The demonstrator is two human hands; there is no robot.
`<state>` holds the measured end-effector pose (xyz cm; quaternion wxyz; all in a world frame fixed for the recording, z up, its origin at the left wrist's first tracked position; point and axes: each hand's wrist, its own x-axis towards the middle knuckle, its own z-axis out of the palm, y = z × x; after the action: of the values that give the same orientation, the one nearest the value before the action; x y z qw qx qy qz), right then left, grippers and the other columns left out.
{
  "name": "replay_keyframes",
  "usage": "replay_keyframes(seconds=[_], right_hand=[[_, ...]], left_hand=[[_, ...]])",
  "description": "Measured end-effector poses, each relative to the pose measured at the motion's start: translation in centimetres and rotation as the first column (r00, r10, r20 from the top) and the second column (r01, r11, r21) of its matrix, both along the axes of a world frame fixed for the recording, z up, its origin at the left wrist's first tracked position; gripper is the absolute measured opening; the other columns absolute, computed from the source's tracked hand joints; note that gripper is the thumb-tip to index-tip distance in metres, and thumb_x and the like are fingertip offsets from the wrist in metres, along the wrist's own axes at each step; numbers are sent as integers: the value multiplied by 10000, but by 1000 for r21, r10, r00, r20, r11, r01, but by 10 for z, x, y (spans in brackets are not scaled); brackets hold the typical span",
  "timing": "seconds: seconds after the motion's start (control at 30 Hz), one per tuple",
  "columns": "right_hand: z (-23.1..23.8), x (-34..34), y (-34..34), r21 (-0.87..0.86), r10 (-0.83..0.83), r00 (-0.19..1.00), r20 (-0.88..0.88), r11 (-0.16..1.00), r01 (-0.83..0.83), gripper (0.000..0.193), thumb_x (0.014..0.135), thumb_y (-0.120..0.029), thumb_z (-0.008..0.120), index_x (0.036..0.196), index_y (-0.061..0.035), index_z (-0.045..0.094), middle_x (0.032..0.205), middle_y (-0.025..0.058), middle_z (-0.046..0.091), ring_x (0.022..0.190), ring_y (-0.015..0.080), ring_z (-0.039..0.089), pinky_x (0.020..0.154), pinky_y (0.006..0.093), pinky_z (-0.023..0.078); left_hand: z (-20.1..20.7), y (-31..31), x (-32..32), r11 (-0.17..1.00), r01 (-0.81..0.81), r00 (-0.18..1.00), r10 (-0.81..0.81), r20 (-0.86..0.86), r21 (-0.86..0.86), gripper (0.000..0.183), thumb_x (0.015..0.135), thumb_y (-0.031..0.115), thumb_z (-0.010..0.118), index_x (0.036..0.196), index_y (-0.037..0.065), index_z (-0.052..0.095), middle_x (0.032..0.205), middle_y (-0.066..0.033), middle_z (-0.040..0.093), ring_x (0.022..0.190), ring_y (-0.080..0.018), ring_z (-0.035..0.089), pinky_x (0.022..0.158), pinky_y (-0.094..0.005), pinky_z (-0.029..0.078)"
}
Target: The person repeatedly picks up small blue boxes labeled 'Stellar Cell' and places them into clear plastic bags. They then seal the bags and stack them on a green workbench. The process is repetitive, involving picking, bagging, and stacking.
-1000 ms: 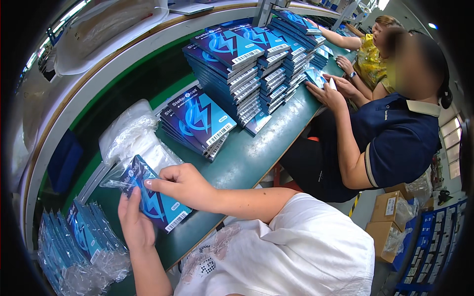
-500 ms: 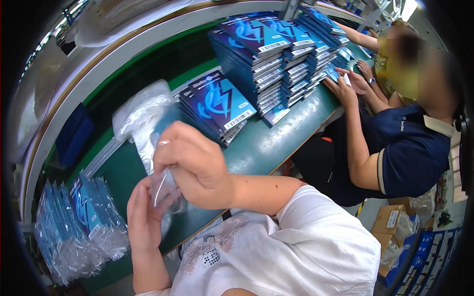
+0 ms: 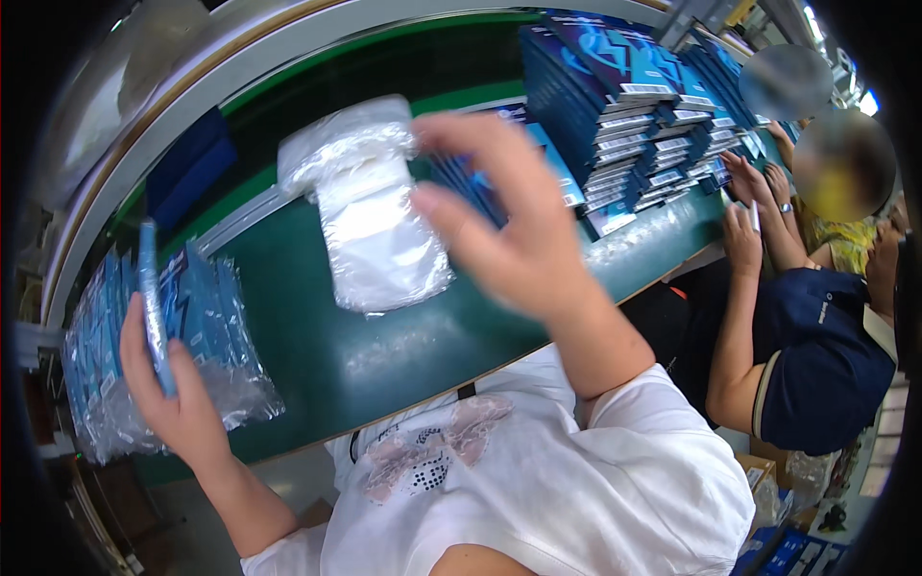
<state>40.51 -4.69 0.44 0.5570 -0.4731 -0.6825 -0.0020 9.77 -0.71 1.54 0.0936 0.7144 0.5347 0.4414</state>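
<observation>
Your left hand [image 3: 178, 411] grips a thin, blue, plastic-wrapped box [image 3: 150, 288] upright | your right hand [image 3: 519, 230], blurred, spreads wide beside piled, clear plastic bags [image 3: 376, 240]

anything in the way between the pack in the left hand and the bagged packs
Nothing visible: the thin shiny pack, seen edge-on in the left hand, overlaps the bagged packs in this view. Whether it touches them is unclear.

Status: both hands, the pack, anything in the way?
Left hand gripping thin blue pack, seen edge-on. Right hand open, blurred, beside clear bags; contact unclear. In the way: right hand, partly hiding low stack.
</observation>
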Motion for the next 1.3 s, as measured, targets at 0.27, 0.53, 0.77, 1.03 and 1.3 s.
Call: replay_keyframes(seconds=[0.27, 0.53, 0.77, 1.03, 1.3], right_hand=[[-41, 45, 23, -387, -483, 757, 440, 659, 645, 690, 692, -393, 738, 1181, 45, 524, 1028, 259, 555, 968, 407, 530, 838, 462, 436], [-22, 0, 1, -119, -172, 941, -291, 983, 142, 673, 670, -230, 786, 1247, -37, 498, 1137, 140, 529, 1004, 256, 536, 877, 327, 426], [-51, -8, -29, -111, -27, 112, -993, 487, -866, 533, 897, -299, 573, 1255, 67, 423, 891, 97, 574, 713, 151, 588, 545, 237, 485], [-62, -35, -10, -110, -65, 92, -994, 366, -924, 688, 749, -75, 650, 1313, 147, 322, 1116, 192, 590, 942, 207, 635, 853, 286, 504], [-60, -24, -4, -239, -65, 236, -970, 460, -855, 539, 792, 0, 592, 1280, 118, 395, 1124, 191, 591, 954, 212, 627, 871, 312, 494]], left_hand=[[-14, 1, 20, 988, 29, 882, 46, -468, 152, 358, 850, 149, 597, 1168, -8, 547, 1299, -163, 485, 1271, -350, 379, 1055, -442, 281], [-63, 23, 82, 825, 539, 631, -529, -568, -171, 235, 726, 23, 583, 941, 65, 667, 989, -91, 606, 995, -279, 548, 866, -397, 411], [-70, 24, 84, 847, 523, 831, -532, -162, -94, 243, 789, 30, 583, 1029, 2, 604, 950, -154, 551, 916, -328, 533, 806, -389, 448], [-71, 30, 89, 813, 578, 810, -563, 162, -70, 155, 719, 21, 651, 871, 52, 663, 875, -108, 580, 863, -290, 566, 759, -348, 463], [-69, 34, 81, 781, 535, 800, -347, 489, -322, 116, 758, 19, 625, 866, 33, 665, 769, -60, 580, 701, -118, 580, 637, -251, 467]])
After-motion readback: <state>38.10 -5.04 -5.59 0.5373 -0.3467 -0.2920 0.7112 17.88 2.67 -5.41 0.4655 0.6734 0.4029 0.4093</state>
